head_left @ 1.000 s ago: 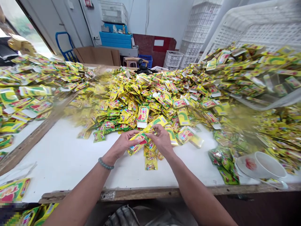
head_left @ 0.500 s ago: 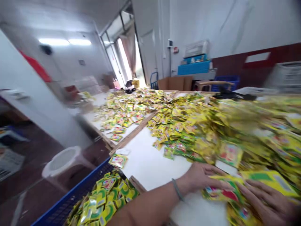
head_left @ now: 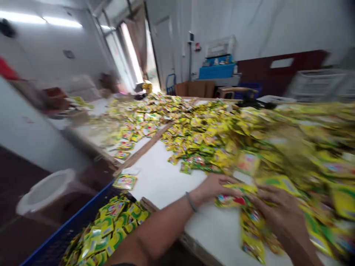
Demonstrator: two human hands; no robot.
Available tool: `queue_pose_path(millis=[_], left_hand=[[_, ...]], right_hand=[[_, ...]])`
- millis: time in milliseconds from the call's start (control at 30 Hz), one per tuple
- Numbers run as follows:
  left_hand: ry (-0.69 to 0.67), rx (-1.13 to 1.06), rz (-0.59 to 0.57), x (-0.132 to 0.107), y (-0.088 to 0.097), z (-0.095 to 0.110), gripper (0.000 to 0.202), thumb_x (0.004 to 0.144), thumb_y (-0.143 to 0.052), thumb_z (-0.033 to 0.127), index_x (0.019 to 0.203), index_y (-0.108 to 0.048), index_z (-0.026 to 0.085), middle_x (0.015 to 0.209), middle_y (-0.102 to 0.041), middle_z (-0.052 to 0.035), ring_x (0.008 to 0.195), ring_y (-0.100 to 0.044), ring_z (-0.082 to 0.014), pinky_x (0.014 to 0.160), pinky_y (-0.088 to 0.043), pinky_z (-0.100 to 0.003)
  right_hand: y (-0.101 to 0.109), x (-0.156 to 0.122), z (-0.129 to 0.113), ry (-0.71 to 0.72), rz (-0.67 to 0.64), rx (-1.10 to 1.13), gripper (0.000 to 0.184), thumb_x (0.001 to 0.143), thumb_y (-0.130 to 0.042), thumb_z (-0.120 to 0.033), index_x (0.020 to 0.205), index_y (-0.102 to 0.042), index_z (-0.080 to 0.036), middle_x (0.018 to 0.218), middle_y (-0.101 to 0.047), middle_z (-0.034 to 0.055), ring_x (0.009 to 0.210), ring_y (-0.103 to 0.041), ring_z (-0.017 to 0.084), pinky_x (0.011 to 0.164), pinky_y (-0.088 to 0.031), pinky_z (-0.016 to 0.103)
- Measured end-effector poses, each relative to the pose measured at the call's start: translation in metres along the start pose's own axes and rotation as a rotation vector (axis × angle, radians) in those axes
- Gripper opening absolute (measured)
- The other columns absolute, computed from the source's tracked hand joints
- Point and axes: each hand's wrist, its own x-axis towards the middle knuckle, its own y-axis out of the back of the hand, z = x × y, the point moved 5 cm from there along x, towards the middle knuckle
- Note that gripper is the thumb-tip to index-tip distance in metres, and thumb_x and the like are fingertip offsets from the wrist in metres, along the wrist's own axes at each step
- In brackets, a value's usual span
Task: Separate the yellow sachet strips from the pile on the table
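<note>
My left hand (head_left: 217,189), with a grey-green band on its wrist, is closed on a yellow-and-green packet (head_left: 231,199) that has a red patch. My right hand (head_left: 285,210) comes in from the right, its fingers closed at the right end of the same packet; blur softens the fingertips. Below the two hands, more yellow packets (head_left: 252,236) lie on the white tabletop (head_left: 155,171). A broad heap of loose packets (head_left: 216,133) spreads behind and to the right of the hands.
At lower left, a blue crate (head_left: 74,221) holds many packets. One packet (head_left: 125,181) lies at the table corner above it. A wooden strip (head_left: 146,146) divides the tabletop. A white stool (head_left: 47,192) stands on the floor at left. White crates (head_left: 318,85) stand at the back right.
The view has swung right, so the scene sits further left in the picture. Both hands stay at the packet, and more of the packets beneath them shows.
</note>
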Motion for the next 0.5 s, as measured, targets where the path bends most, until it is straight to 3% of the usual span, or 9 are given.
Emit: queue_pose_path(millis=[67,133,267,500], left_hand=[[0.046,-0.032,-0.062,0.001,-0.002,-0.003,0.036,0.06,-0.083,0.026,0.094,-0.076,0.018,0.099,-0.076,-0.0075,0.094,-0.07,-0.0246,0.082,-0.053,-0.03],[0.116,-0.042,-0.047,0.004,0.001,-0.006,0.044,0.054,-0.087,0.03,0.093,-0.075,0.016,0.092,-0.077,-0.0061,0.086,-0.071,-0.0245,0.079,-0.054,-0.032],[0.274,-0.126,-0.107,0.005,0.002,-0.013,0.049,0.051,-0.091,0.03,0.094,-0.074,0.016,0.084,-0.077,-0.0049,0.074,-0.071,-0.0202,0.072,-0.054,-0.03],[0.271,-0.101,-0.087,0.002,0.002,-0.014,0.048,0.051,-0.091,0.028,0.094,-0.074,0.017,0.08,-0.077,-0.0029,0.071,-0.071,-0.0183,0.066,-0.053,-0.026]], right_hand=[[0.011,0.0,0.002,-0.129,-0.054,0.034,0.047,0.059,-0.066,-0.074,0.053,-0.071,-0.027,0.087,-0.073,0.0118,0.092,-0.065,0.035,0.092,-0.043,0.06],[0.014,-0.001,0.0,-0.209,-0.119,0.125,0.043,0.06,-0.072,-0.067,0.057,-0.071,-0.024,0.096,-0.073,0.0104,0.098,-0.063,0.031,0.093,-0.044,0.053],[0.011,-0.004,-0.013,-0.218,-0.223,0.163,0.033,0.062,-0.079,-0.054,0.057,-0.068,-0.024,0.107,-0.071,0.0065,0.107,-0.058,0.029,0.1,-0.038,0.05],[0.015,-0.008,-0.021,-0.247,-0.217,0.148,0.025,0.065,-0.081,-0.041,0.057,-0.065,-0.023,0.106,-0.069,0.0057,0.112,-0.052,0.028,0.102,-0.033,0.049]])
